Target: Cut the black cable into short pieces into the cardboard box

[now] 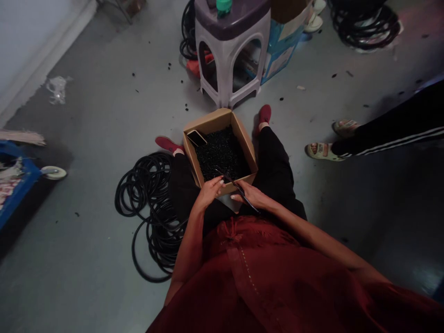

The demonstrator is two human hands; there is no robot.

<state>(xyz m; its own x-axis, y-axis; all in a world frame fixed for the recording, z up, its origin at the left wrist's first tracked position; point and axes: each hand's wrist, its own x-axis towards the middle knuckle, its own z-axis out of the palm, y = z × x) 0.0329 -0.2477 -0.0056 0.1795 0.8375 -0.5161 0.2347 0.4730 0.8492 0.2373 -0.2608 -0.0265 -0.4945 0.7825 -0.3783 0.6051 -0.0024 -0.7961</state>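
Note:
A cardboard box [246,143] stands on the floor between my legs, with many small black pieces [222,150] in it. Over its near edge, my right hand [254,194] is closed around a long, thin dark strip [247,199], which slants down toward my lap. My left hand [209,190] is beside it, fingers pinched close to the strip's far end; what lies in them is too small to make out. A dark rectangular object with a light rim [196,138], possibly a phone, rests in the box's far left corner.
Coiled black tubing [152,212] lies left of my leg. Beyond the box is a plastic stool [225,60], with a blue carton [279,55] behind it. Another person's sandalled feet [324,150] are at right. A blue wheeled cart [21,173] is at left.

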